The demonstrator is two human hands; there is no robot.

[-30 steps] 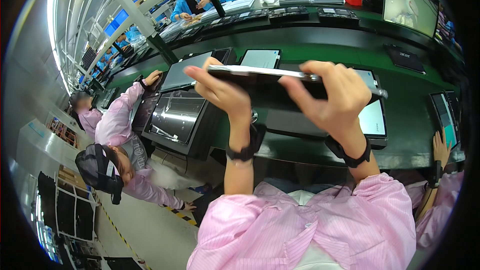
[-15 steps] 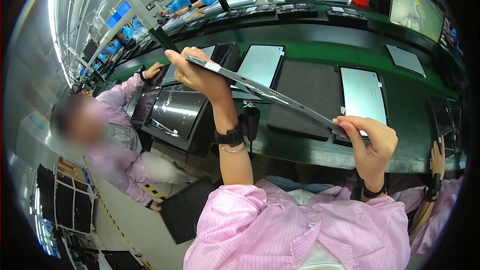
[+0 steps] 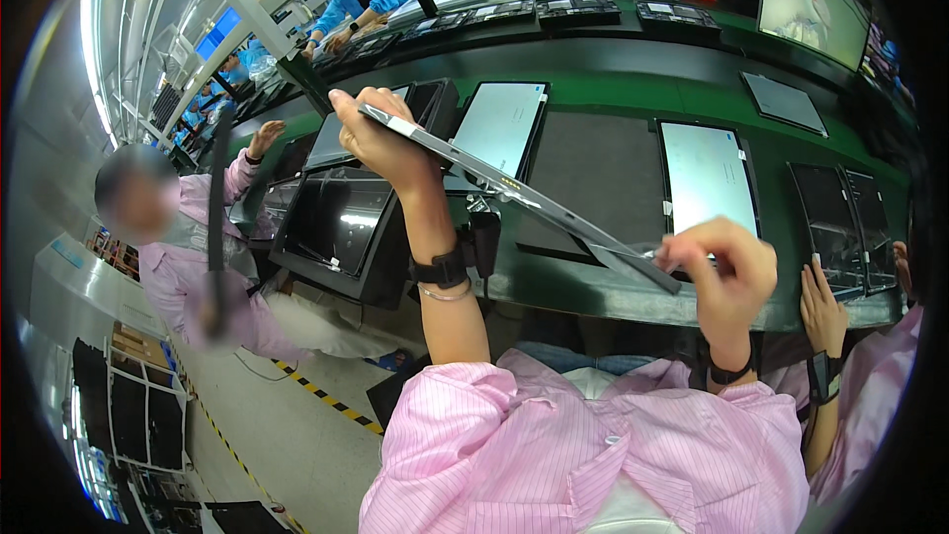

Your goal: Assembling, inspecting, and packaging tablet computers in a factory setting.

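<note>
Fingers of your left hand [image 3: 386, 143]: closed round the upper left end of a thin grey-edged tablet [image 3: 544, 203], thumb and fingertips showing past its end. Fingers of your right hand [image 3: 727, 262]: thumb and forefinger drawn into a narrow pinch at the lower right corner; whether they grip the small clear glint there, you cannot tell.

Tablet, one: raised in front of you, above the near part of the green desk [image 3: 779, 153], tilted down toward your right, narrow edge with a row of small gold contacts turned to view.

Dark grey pad [image 3: 598, 153], one: on the desk, partly behind the tablet. Pale-screened devices: one left of the pad [image 3: 501, 129], one right [image 3: 707, 178]. Black-framed panels [image 3: 828, 213], farther right; a co-worker's hand [image 3: 822, 309] at their near edge.

Step in hand, by judgement: fingertip work at the lower corner, perhaps on a clear film. Next move, by judgement: calls for a firm left hold, so the corner does not swing, and a light right pinch drawn along the surface. Risk: a slip could drop that corner onto the desk edge.
</note>
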